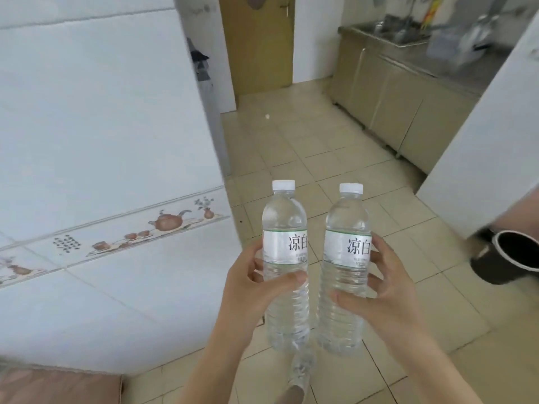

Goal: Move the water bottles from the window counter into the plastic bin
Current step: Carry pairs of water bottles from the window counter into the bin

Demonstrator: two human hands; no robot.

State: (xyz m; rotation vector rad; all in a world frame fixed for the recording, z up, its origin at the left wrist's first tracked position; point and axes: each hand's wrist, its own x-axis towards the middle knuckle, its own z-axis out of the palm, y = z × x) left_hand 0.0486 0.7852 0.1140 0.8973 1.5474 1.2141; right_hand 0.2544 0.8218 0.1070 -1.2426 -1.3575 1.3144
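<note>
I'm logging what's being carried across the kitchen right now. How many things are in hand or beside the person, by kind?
Water bottles: 2, the left bottle in the left hand, the right bottle in the right hand
Black mugs: 1, the mug
Total: 3

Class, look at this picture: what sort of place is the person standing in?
Probably a home kitchen: a steel sink counter with cabinets, a tiled floor, and wall tiles painted with a teapot.
</note>
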